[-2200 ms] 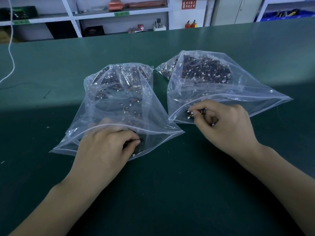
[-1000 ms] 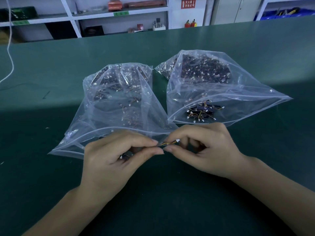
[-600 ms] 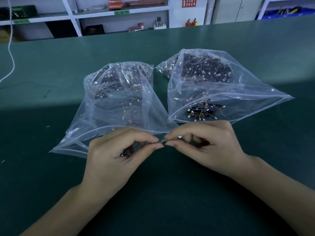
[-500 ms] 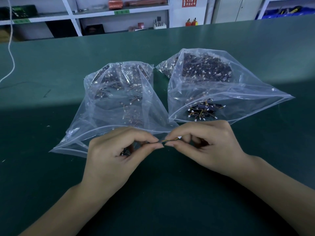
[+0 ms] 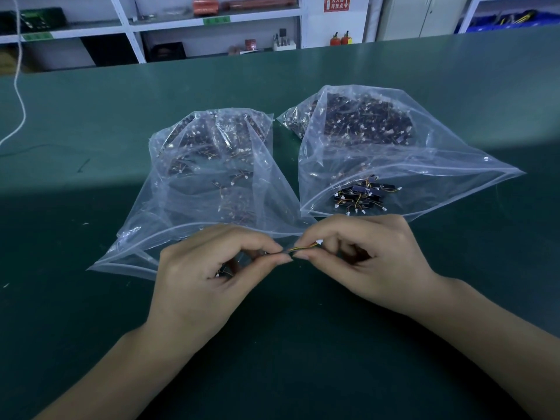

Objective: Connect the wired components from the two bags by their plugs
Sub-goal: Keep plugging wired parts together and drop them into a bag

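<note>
Your hands meet over the green mat, pinching one thin wire.

Your left hand (image 5: 197,280) and right hand (image 5: 372,262) both pinch the wired component (image 5: 303,247). Around the grip lies the green table (image 5: 91,313); just beyond, the left bag (image 5: 212,183) and right bag (image 5: 394,165) hold dark wired parts; farthest, white shelves (image 5: 169,25).

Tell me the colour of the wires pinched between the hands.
Yellow and orange-red wires, ending in a white plug; head view.
</note>
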Tool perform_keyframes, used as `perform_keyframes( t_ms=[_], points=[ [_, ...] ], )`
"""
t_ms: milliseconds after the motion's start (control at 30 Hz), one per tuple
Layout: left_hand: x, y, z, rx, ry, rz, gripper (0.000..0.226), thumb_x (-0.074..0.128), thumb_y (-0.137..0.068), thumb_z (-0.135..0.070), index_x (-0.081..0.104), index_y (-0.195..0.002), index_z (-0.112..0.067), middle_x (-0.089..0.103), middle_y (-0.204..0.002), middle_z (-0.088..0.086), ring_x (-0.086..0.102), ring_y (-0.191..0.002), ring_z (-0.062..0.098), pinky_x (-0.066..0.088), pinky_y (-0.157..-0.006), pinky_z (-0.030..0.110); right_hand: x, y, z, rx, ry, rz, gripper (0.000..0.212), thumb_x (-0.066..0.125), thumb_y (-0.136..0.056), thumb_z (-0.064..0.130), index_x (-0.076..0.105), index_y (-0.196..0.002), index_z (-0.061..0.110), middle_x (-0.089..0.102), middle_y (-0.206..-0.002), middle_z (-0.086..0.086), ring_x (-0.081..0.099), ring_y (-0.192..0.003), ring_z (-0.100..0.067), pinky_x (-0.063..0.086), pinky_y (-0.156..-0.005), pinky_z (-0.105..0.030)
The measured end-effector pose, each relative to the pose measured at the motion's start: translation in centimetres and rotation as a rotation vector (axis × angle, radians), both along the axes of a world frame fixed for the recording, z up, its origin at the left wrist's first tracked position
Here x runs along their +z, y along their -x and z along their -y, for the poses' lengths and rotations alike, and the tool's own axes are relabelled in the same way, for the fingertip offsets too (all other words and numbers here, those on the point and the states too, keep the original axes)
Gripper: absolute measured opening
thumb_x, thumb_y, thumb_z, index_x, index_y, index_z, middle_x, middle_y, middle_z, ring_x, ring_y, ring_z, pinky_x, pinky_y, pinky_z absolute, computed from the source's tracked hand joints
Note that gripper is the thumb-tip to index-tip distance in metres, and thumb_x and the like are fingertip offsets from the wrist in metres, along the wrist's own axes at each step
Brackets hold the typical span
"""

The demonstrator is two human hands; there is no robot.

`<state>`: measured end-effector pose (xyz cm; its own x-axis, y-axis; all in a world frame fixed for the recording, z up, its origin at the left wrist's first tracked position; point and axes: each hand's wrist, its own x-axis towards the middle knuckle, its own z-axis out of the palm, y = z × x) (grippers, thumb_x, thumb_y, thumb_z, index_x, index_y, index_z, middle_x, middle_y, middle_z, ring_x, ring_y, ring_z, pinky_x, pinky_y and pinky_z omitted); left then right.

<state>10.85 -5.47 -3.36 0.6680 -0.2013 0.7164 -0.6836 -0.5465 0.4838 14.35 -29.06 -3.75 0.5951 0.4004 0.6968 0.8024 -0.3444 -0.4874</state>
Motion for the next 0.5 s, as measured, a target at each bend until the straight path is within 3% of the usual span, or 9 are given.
perform_keyframes(
  t_ms=[267, 500],
  points=[
    [-0.05, 0.02, -0.08, -0.011, -0.001, 0.002, 0.011, 0.083, -0.092, -0.028, 0.081, -0.089, -0.018, 0.075, -0.085, -0.013, 0.070, -0.076, 0.005, 0.051, -0.068, 0.017, -0.05, -0.04, 0.07, 0.013, -0.003, -0.022, 0.008, 0.079, -0.096, 0.019, 0.080, -0.096, 0.012, 0.045, -0.060, 0.011, 0.036, -0.048, -0.010, 0.033, -0.053, -0.013],
    [-0.22, -0.04, -0.09, -0.002, 0.026, 0.005, 0.011, 0.082, -0.093, -0.027, 0.081, -0.092, -0.015, 0.075, -0.086, -0.015, 0.069, -0.077, 0.001, 0.050, -0.069, 0.013, -0.25, -0.09, -0.08, -0.009, -0.033, -0.100, 0.016, 0.082, -0.093, 0.028, 0.080, -0.100, 0.014, 0.048, -0.057, 0.010, 0.040, -0.046, -0.015, 0.036, -0.048, -0.024]
  ],
)
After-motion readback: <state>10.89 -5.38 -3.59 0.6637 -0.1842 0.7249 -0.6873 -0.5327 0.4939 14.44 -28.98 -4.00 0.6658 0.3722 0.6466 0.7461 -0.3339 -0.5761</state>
